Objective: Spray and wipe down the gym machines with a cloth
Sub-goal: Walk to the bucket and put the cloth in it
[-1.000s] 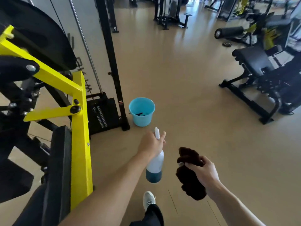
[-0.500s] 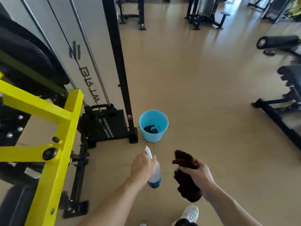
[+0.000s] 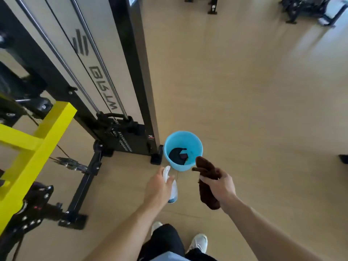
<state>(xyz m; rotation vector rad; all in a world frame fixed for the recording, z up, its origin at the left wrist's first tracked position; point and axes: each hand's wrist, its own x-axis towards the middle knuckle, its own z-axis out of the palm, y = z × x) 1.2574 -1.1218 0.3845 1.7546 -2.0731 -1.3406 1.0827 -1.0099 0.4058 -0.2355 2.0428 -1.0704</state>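
Observation:
My left hand [image 3: 159, 187] grips a white spray bottle [image 3: 172, 193] with blue liquid in its base, held low over the floor. My right hand [image 3: 219, 185] holds a crumpled dark brown cloth [image 3: 206, 168], which hangs below my fist. Both hands hover just short of a light blue bucket [image 3: 195, 144] standing on the floor, with a dark cloth lying in its bottom. A cable machine with a white panel [image 3: 105, 59] and black upright rises to the left of the bucket.
A yellow and black machine frame [image 3: 37, 147] fills the left edge, its black base bar [image 3: 82, 187] running across the floor. More black machine feet [image 3: 212, 4] stand at the far top. My legs and white shoes [image 3: 198, 242] are below. Tan floor spreads to the right.
I have stepped toward the bucket and the view has tilted down. Both hands, still holding the bottle and the cloth, are now closer to the bucket; the benches on the right have left the view.

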